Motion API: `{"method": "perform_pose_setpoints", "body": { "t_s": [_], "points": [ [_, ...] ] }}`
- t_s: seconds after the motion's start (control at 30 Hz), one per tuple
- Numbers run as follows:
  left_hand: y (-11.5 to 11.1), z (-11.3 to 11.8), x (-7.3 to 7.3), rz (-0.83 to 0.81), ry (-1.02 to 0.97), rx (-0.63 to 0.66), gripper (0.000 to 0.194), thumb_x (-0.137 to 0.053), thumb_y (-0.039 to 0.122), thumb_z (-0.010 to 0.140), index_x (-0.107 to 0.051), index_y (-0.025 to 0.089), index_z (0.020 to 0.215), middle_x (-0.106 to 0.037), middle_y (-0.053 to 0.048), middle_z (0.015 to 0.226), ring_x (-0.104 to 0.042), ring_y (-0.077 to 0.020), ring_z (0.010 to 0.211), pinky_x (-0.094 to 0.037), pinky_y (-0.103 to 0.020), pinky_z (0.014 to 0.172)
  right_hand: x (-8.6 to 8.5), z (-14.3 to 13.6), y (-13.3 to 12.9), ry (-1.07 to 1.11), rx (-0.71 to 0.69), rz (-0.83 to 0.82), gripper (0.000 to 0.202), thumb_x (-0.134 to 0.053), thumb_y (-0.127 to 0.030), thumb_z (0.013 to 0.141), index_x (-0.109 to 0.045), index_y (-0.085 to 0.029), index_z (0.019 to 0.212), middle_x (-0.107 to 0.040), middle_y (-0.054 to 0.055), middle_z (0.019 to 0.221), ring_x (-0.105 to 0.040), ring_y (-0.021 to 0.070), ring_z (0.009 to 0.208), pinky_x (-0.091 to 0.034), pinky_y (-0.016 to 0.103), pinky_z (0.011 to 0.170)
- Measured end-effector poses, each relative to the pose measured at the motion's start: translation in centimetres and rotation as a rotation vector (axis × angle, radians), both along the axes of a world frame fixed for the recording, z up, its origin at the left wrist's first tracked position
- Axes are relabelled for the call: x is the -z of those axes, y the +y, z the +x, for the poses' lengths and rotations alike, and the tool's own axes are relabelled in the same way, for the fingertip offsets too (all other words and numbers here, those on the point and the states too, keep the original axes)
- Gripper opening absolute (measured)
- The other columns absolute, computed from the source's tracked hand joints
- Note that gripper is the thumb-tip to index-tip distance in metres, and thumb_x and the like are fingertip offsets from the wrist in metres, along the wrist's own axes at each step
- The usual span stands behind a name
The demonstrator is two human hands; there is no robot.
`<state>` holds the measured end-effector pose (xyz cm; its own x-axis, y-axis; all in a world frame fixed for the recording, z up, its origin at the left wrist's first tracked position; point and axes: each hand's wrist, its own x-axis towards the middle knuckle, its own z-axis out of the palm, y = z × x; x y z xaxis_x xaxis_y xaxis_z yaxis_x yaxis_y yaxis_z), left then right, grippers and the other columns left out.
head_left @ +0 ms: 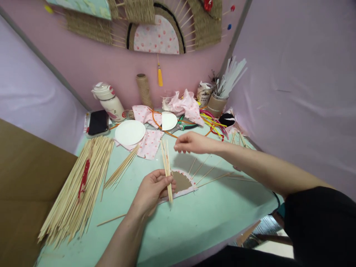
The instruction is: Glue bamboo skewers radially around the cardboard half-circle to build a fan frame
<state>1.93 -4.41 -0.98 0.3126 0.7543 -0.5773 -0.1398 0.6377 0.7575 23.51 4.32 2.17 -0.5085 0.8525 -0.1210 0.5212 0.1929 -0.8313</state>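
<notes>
My left hand (155, 187) is closed around a small bunch of thin bamboo skewers (166, 159), which stand nearly upright with their tops fanned slightly apart. Behind that hand lies a half-round cardboard piece (182, 182) edged with pink dotted fabric, partly hidden by my fingers. Several skewers (204, 168) spread outward from its curved edge. To the right of the bunch, my right hand (191, 142) hovers over the table, fingers loosely bent and apart, with nothing visible in them.
A big pile of skewers (75, 189) with a red tie covers the left side, beside a smaller bundle (122, 167). White discs (130, 132), pliers (185, 127), a bottle (109, 102), a twine spool (144, 91) and a phone (98, 122) line the back. A cardboard sheet (30, 193) stands left.
</notes>
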Motion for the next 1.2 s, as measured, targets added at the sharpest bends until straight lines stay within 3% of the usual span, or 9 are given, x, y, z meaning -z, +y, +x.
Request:
{"method": "perform_pose_setpoints", "body": {
  "t_s": [0.13,0.33,0.47,0.57,0.63,0.73,0.9,1.2],
  "points": [
    [-0.3,0.4,0.0,0.037,0.018,0.074,0.043,-0.09,0.038,0.054,-0.065,0.015,0.079,-0.068,-0.002,0.065,-0.065,-0.0133,0.06,-0.054,-0.023,0.059,1.1,-2.1,-4.2,0.154,0.008,-0.341,0.04,-0.069,-0.055,0.075,-0.062,-0.016,0.07,-0.059,-0.003,0.059,-0.05,0.0086,0.052,-0.04,0.022,0.052],
    [-0.6,0.6,0.1,0.07,0.048,0.086,0.041,-0.089,0.038,0.056,-0.064,0.015,0.08,-0.068,-0.002,0.066,-0.065,-0.014,0.06,-0.055,-0.025,0.059,2.8,-3.5,-5.9,0.33,0.178,-0.498,0.041,-0.079,-0.052,0.067,-0.057,-0.017,0.062,-0.056,-0.006,0.053,-0.047,0.0057,0.045,-0.037,0.02,0.045],
    [-0.3,0.3,0.1,0.054,0.054,0.018,0.039,-0.088,0.035,0.057,-0.064,0.015,0.08,-0.068,-0.002,0.066,-0.066,-0.0148,0.06,-0.057,-0.027,0.06,2.1,-2.9,-4.4,0.396,0.308,-0.498,0.035,-0.074,-0.044,0.078,-0.055,-0.017,0.065,-0.06,-0.004,0.058,-0.049,0.0054,0.047,-0.039,0.019,0.044],
    [0.2,-0.1,-0.1,0.09,0.081,-0.106,0.037,-0.087,0.033,0.059,-0.062,0.015,0.078,-0.069,-0.003,0.068,-0.065,-0.0139,0.057,-0.052,-0.022,0.051,1.4,-1.5,-2.1,0.424,0.409,-0.484,0.03,-0.063,-0.039,0.089,-0.052,-0.018,0.07,-0.062,-0.003,0.063,-0.051,0.005,0.05,-0.039,0.017,0.045],
    [0.6,-0.5,-0.3,0.133,0.095,-0.173,0.036,-0.086,0.033,0.06,-0.062,0.015,0.079,-0.07,-0.004,0.07,-0.065,-0.0137,0.056,-0.049,-0.021,0.047,1.5,-0.3,-0.4,0.216,0.291,-0.602,0.033,-0.06,-0.038,0.092,-0.051,-0.017,0.068,-0.059,-0.004,0.057,-0.047,0.0039,0.045,-0.037,0.015,0.044],
    [0.8,-0.8,-0.5,0.164,0.072,-0.211,0.038,-0.087,0.034,0.058,-0.062,0.014,0.08,-0.07,-0.004,0.07,-0.066,-0.0139,0.059,-0.053,-0.022,0.053,2.6,0.6,1.4,0.026,0.191,-0.676,0.036,-0.067,-0.037,0.087,-0.054,-0.015,0.062,-0.059,-0.001,0.051,-0.045,0.0043,0.04,-0.032,0.016,0.038],
    [0.7,-0.8,-0.3,0.174,0.076,-0.205,0.041,-0.088,0.036,0.056,-0.063,0.014,0.08,-0.071,-0.004,0.07,-0.065,-0.0133,0.059,-0.053,-0.022,0.054,4.6,-0.6,3.4,-0.119,0.202,-0.554,0.035,-0.066,-0.03,0.088,-0.058,-0.013,0.057,-0.064,0.002,0.053,-0.048,0.0046,0.039,-0.035,0.016,0.038],
    [0.8,-0.9,0.1,0.195,0.094,-0.175,0.045,-0.088,0.041,0.056,-0.064,0.014,0.082,-0.071,-0.004,0.07,-0.065,-0.0135,0.06,-0.053,-0.023,0.055,4.8,-2.8,4.3,-0.319,0.248,-0.39,0.028,-0.062,-0.025,0.083,-0.06,-0.014,0.057,-0.067,0.004,0.05,-0.052,0.0082,0.037,-0.038,0.019,0.037]
  ]
}}
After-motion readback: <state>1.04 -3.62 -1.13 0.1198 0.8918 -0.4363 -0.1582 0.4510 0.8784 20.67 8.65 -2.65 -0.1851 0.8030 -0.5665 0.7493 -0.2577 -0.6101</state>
